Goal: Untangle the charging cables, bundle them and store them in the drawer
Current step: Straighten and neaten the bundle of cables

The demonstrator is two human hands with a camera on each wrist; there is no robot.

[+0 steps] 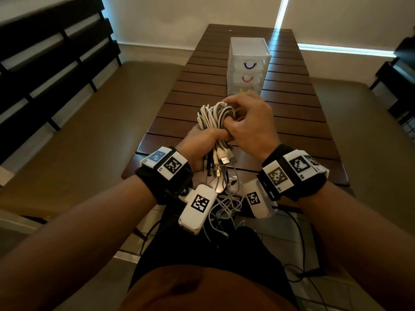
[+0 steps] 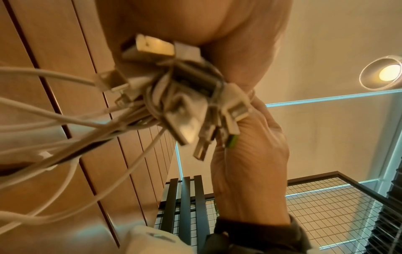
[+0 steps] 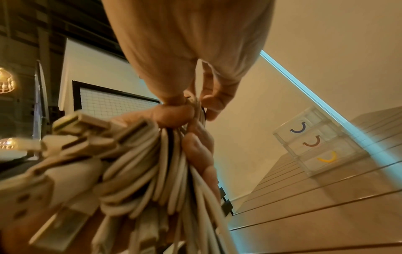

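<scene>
The dark slatted wooden worktop [image 1: 292, 113] has a clear plastic three-drawer box [image 1: 248, 63] at the far end. Near edge: the left hand [image 1: 202, 140] is wrapped tight round the middle of the bunch of white and grey charging cables [image 1: 215, 117], and the right hand [image 1: 249, 124] pinches its looped top. It looks light, floppy and springy, so I'd take hold at the waist; the USB plugs [image 1: 221, 163] dangle.

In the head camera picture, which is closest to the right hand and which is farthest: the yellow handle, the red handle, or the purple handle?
From the right hand, going away across the table:
1. Yellow handle, bottom drawer, just past the fingers.
2. Red handle, middle drawer, one step up.
3. Purple handle, top drawer, farthest.
</scene>
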